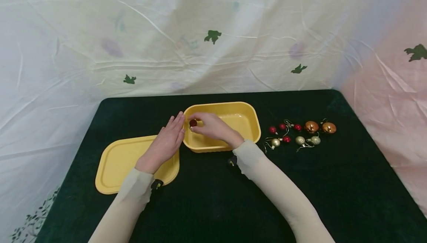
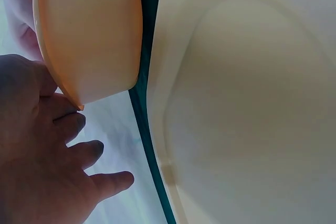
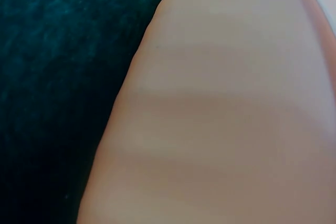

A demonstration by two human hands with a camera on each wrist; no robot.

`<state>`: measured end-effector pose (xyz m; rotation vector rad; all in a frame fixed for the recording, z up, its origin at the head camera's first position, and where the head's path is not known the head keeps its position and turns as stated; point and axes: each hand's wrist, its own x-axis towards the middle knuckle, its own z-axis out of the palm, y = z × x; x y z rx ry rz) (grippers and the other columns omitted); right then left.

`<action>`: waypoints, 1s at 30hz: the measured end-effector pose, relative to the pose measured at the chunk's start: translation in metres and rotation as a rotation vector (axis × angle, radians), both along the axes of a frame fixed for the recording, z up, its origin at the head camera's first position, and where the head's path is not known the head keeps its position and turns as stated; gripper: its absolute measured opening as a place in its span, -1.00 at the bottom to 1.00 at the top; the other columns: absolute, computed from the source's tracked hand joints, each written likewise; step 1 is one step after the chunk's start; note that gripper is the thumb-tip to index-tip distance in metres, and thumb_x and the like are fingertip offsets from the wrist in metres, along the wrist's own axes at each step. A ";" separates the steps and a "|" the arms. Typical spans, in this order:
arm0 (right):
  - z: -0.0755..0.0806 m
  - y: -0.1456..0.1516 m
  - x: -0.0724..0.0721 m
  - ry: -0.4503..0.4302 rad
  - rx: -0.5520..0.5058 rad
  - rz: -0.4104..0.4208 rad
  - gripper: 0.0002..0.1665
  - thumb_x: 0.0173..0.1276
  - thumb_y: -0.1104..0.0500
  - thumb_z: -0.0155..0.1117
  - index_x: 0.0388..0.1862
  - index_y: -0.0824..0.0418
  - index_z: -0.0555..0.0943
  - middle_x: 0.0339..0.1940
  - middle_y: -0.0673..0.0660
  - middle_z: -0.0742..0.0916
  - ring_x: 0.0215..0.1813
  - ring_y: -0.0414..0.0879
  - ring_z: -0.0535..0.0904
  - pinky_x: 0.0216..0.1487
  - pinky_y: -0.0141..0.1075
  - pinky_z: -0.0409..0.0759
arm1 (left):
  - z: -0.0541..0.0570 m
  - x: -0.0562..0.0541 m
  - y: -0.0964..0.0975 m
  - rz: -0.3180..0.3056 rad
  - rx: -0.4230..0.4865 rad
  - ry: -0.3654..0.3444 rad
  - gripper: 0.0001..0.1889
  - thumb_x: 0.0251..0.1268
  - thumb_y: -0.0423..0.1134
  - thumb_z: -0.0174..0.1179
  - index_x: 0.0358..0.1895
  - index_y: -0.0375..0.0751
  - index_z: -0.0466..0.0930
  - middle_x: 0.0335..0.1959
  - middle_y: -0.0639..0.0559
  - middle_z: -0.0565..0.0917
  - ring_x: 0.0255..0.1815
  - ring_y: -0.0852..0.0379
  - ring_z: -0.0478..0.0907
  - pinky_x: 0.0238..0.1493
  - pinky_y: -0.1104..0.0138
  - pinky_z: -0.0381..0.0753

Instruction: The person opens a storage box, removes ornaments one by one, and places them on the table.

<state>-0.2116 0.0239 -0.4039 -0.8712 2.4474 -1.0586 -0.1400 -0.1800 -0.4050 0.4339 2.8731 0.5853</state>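
Observation:
A yellow plastic box [image 1: 227, 147] stands mid-table with its top uncovered. Over its left end, my right hand [image 1: 213, 127] pinches a small dark red bauble [image 1: 193, 123] between thumb and fingers. My left hand [image 1: 165, 141] lies along the box's left end, fingers straight and fingertips right at the rim. Seen from the left wrist, that hand [image 2: 47, 150] is beside the box wall [image 2: 92, 35] with several fingers spread. In the right wrist view the box's outer side [image 3: 215, 108] fills most of the picture and the right hand is hidden.
The yellow lid [image 1: 116, 161] lies flat at left, under the left forearm. Right of the box lie several baubles: red ones [image 1: 272, 129], two shiny copper ones [image 1: 311, 126] and some gold ones [image 1: 300, 140], with string loops. A dark green cloth [image 1: 213, 206] covers the table.

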 end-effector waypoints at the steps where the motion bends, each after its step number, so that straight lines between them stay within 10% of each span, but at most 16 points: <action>1: 0.000 -0.001 0.000 0.000 0.011 -0.001 -0.54 0.54 0.13 0.30 0.35 0.22 0.59 0.15 0.11 0.71 0.08 -0.04 0.57 0.33 -0.18 0.52 | 0.000 0.000 0.000 0.000 0.000 0.000 -0.37 0.76 -0.03 -0.26 0.70 -0.15 -0.11 0.73 -0.02 -0.13 0.70 -0.20 -0.14 0.52 -0.29 0.07; 30: -0.011 -0.008 -0.005 0.055 0.164 0.034 -0.63 0.47 0.24 0.37 0.23 0.25 0.68 0.05 0.07 0.75 -0.01 -0.10 0.58 0.23 -0.24 0.56 | -0.001 0.000 0.001 -0.001 0.008 0.014 -0.36 0.75 -0.04 -0.22 0.70 -0.18 -0.10 0.73 -0.05 -0.09 0.70 -0.20 -0.12 0.52 -0.28 0.09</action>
